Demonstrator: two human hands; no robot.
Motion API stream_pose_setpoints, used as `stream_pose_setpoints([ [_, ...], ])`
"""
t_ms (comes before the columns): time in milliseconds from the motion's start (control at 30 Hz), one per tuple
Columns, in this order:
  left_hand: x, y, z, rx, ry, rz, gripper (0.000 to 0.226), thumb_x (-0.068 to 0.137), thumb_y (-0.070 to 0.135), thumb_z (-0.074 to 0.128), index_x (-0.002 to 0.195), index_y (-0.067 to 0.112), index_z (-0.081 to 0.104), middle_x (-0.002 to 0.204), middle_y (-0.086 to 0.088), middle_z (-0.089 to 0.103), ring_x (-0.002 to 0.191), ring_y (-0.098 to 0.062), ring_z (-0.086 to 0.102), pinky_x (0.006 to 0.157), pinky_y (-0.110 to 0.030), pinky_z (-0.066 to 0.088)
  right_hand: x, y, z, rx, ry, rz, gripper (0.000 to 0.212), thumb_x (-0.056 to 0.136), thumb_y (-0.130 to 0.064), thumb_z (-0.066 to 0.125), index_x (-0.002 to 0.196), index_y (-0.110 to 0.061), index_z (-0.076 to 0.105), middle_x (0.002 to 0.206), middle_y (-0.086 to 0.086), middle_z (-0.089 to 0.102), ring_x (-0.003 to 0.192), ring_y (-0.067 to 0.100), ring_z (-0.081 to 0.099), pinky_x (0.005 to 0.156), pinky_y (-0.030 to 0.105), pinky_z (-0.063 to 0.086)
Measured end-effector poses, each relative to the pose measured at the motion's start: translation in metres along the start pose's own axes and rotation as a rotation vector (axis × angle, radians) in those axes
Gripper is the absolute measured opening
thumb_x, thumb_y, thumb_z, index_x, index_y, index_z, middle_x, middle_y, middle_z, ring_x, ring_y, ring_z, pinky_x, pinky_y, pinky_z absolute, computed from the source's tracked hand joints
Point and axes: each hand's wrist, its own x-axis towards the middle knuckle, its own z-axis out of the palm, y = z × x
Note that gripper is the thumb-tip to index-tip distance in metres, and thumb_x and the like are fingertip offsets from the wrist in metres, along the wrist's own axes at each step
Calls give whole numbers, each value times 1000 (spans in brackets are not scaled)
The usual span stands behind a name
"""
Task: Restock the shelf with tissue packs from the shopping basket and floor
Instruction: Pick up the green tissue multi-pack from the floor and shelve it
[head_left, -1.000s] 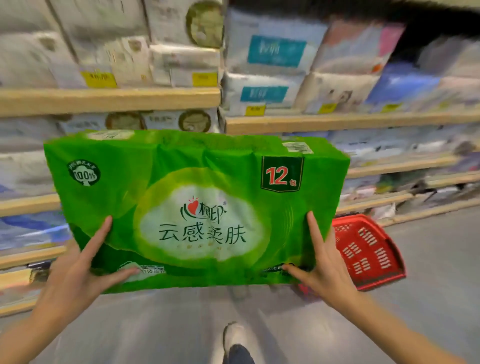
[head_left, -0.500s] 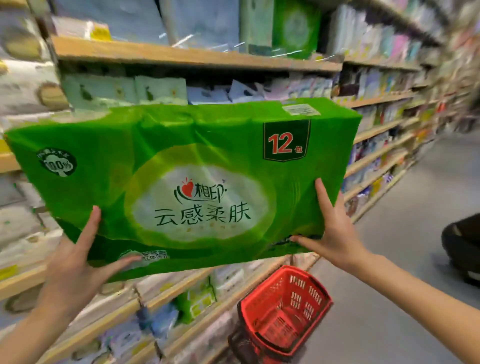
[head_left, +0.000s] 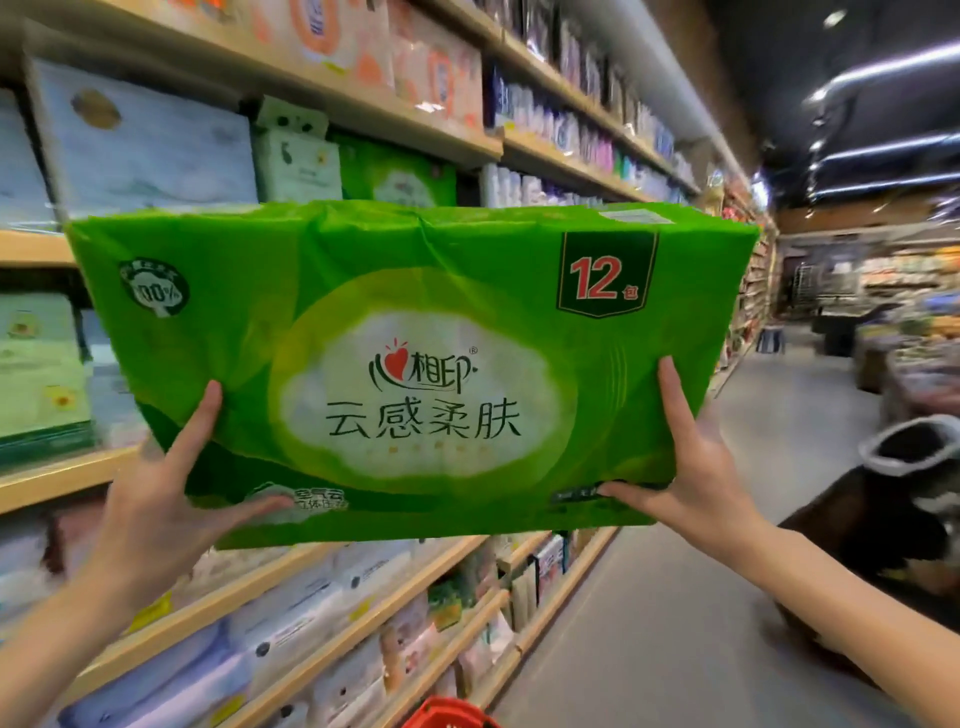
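A large green tissue pack (head_left: 415, 332) marked "12" fills the middle of the view, held up in front of the shelves. My left hand (head_left: 161, 499) grips its lower left corner, thumb on the front. My right hand (head_left: 691, 467) grips its lower right corner the same way. Behind the pack's top edge, a matching green pack (head_left: 400, 176) stands on a wooden shelf (head_left: 457, 143). Only the rim of the red shopping basket (head_left: 447, 714) shows at the bottom edge.
Wooden shelves full of white and pale blue tissue packs (head_left: 145, 145) run along the left, down the aisle. A person in dark clothes (head_left: 893, 519) crouches at the right on the grey floor (head_left: 675, 597). Store displays stand far right.
Both hands have lifted the green pack higher, and my view has tilted up and right along the aisle. The red basket has dropped to the bottom edge.
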Motion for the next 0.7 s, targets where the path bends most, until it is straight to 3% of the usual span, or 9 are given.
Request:
stream_pose_setpoints([
  [33, 10, 6, 15, -34, -18, -7, 101, 53, 89, 45, 140, 54, 8, 117, -4, 53, 107, -49, 52, 97, -34, 40, 6, 14, -8, 6, -2, 5, 106, 57, -58, 63, 127, -65, -17, 140, 30, 29, 122, 43, 42, 100, 49, 35],
  [133, 42, 18, 52, -83, -104, -42, 106, 47, 90, 51, 139, 56, 10, 114, 2, 51, 110, -46, 53, 94, -53, 43, 26, 56, -23, 12, -19, 20, 111, 55, -50, 67, 123, -69, -18, 145, 27, 25, 130, 41, 35, 102, 53, 37],
  [233, 73, 30, 81, -9, -103, 11, 108, 49, 90, 49, 142, 51, 10, 99, 19, 44, 95, -47, 58, 81, -52, 47, 44, 97, -25, 30, -22, 37, 115, 52, -46, 69, 123, -69, -18, 145, 23, 25, 129, 37, 38, 103, 53, 38],
  [333, 103, 45, 110, 41, -24, 73, 100, 53, 89, 44, 140, 54, 10, 101, -19, 61, 89, -42, 59, 75, -50, 48, 67, 135, -17, 52, 4, 40, 123, 53, -35, 79, 122, -70, -16, 144, 18, 26, 131, 31, 35, 107, 51, 34],
  [467, 144, 48, 152, 48, 36, 81, 105, 48, 77, 63, 136, 62, 8, 113, -30, 58, 98, -41, 57, 76, -49, 47, 105, 181, 4, 39, 32, 31, 124, 52, -34, 80, 120, -72, -17, 140, 17, 27, 130, 27, 30, 107, 45, 29],
  [533, 167, 39, 173, 50, 26, 88, 103, 49, 86, 53, 138, 59, 8, 114, -29, 58, 98, -44, 57, 75, -45, 46, 128, 205, 18, 42, 35, 33, 124, 51, -36, 79, 118, -73, -19, 137, 18, 29, 126, 26, 33, 105, 43, 31],
  [600, 191, 26, 190, 53, -23, 84, 107, 48, 88, 49, 141, 53, 10, 122, -12, 57, 109, -38, 54, 84, -47, 46, 150, 225, 32, 44, 17, 43, 129, 53, -30, 83, 115, -75, -21, 137, 16, 28, 126, 28, 34, 106, 43, 31],
  [667, 220, 13, 209, 27, -58, 42, 115, 44, 88, 54, 143, 49, 12, 125, 17, 43, 119, -30, 47, 97, -48, 41, 178, 249, 49, 58, 19, 33, 130, 55, -27, 84, 112, -76, -22, 140, 15, 24, 129, 29, 31, 107, 44, 29],
  [700, 235, 4, 217, 28, -69, 30, 117, 42, 87, 56, 143, 48, 12, 124, 22, 38, 122, -26, 45, 99, -46, 40, 193, 260, 56, 63, 19, 31, 130, 55, -27, 84, 112, -76, -22, 142, 15, 22, 131, 30, 30, 107, 46, 29],
])
